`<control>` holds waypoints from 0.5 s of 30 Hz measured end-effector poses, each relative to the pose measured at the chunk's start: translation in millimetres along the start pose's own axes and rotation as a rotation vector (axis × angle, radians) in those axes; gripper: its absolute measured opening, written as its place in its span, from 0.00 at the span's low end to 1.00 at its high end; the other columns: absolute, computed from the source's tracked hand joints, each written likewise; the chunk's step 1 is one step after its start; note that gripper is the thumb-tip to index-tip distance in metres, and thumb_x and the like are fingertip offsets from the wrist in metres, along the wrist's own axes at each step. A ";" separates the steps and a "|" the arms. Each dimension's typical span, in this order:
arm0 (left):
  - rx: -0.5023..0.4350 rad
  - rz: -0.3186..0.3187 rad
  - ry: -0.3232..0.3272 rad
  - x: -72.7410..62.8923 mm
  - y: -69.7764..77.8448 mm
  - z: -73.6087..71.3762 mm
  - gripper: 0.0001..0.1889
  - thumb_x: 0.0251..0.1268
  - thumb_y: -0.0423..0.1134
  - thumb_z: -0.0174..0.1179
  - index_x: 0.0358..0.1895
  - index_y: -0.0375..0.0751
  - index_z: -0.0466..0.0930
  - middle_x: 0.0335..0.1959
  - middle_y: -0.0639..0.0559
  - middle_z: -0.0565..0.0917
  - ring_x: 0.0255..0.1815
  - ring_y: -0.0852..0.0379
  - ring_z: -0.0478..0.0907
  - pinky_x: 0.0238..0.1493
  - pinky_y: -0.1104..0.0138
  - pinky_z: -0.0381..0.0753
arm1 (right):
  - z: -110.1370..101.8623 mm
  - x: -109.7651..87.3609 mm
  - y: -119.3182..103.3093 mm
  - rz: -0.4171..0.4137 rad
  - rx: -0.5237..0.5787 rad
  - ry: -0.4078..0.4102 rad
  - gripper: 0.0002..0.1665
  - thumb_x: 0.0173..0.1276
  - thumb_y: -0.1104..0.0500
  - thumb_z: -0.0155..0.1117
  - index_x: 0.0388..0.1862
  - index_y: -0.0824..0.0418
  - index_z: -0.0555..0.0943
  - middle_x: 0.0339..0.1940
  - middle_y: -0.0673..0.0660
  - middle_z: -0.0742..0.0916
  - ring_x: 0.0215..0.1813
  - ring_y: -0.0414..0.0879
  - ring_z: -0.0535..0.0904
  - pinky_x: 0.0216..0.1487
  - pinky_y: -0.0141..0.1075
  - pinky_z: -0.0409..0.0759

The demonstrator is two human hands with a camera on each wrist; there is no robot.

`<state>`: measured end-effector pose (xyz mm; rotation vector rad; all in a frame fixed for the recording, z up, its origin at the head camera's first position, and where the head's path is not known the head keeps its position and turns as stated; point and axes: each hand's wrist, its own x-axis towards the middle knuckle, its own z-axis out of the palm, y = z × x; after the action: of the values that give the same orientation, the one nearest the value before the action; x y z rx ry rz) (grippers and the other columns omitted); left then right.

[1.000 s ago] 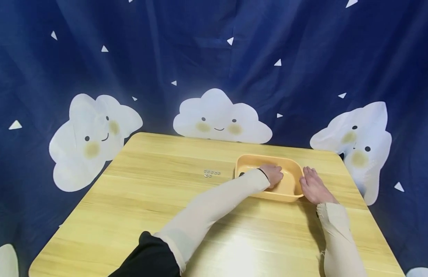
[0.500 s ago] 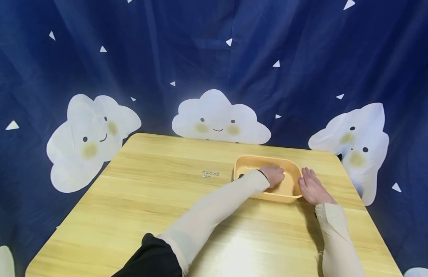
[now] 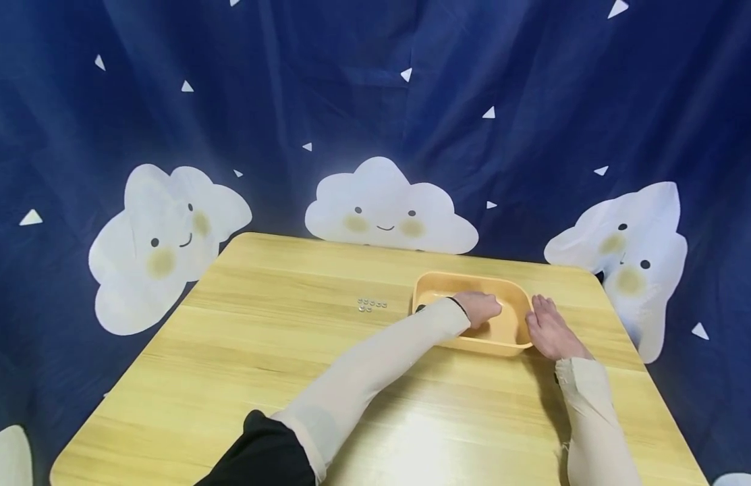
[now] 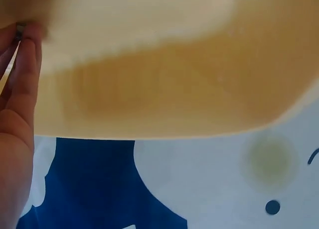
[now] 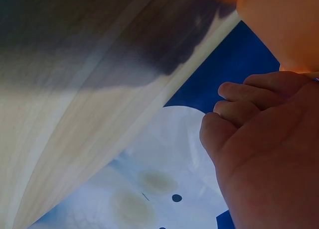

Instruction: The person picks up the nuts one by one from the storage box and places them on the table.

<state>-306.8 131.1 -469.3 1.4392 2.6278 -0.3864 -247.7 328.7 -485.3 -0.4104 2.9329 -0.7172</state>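
Observation:
A pale orange plastic basin [image 3: 509,347] stands at the right rear of the table. My left hand [image 3: 480,308] reaches inside it, its palm side hidden from above. In the left wrist view, the thumb and fingertips pinch a small shiny grey piece [image 4: 20,31] close to the basin's surface. My right hand [image 3: 552,327] rests against the basin's right end from outside, with its fingers fairly straight. To the basin's left, several small shiny silver pieces [image 3: 372,304] lie in two short rows on the wood.
The light wooden table [image 3: 260,351] has rounded corners, and its far edge runs just behind the basin. A dark blue curtain [image 3: 351,81] with white clouds hangs beyond it. My left sleeve [image 3: 375,364] crosses over the basin's near left side.
Inside the basin, the left hand has shifted slightly right and its fingers have drawn together. The right hand, the basin and the silver pieces on the table stay put.

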 end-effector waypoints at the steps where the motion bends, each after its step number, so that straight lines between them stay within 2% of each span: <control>1: -0.014 -0.005 -0.008 -0.2 -0.2 0.3 0.09 0.71 0.32 0.61 0.48 0.49 0.85 0.42 0.59 0.87 0.35 0.63 0.77 0.41 0.72 0.83 | 0.3 -0.3 0.1 0.002 0.001 -0.001 0.36 0.84 0.58 0.28 0.73 0.91 0.50 0.75 0.90 0.54 0.78 0.85 0.46 0.79 0.70 0.49; 6: -0.068 -0.017 -0.023 -0.2 -2.1 2.5 0.07 0.69 0.33 0.62 0.45 0.47 0.84 0.35 0.61 0.81 0.31 0.62 0.71 0.36 0.72 0.77 | 2.0 -1.6 -0.6 0.010 0.011 0.004 0.36 0.83 0.58 0.29 0.73 0.91 0.50 0.75 0.90 0.54 0.78 0.85 0.45 0.80 0.70 0.48; 15: -0.117 -0.054 -0.047 -10.8 -1.5 -6.1 0.08 0.69 0.32 0.62 0.48 0.46 0.82 0.39 0.58 0.80 0.34 0.61 0.69 0.37 0.72 0.74 | 0.4 -0.9 -0.7 0.014 0.019 0.000 0.37 0.84 0.57 0.28 0.73 0.90 0.50 0.75 0.90 0.54 0.78 0.85 0.45 0.79 0.70 0.49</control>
<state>-302.1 123.3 -460.7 1.3099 2.6088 -0.2634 -246.6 328.2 -485.4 -0.3877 2.9240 -0.7425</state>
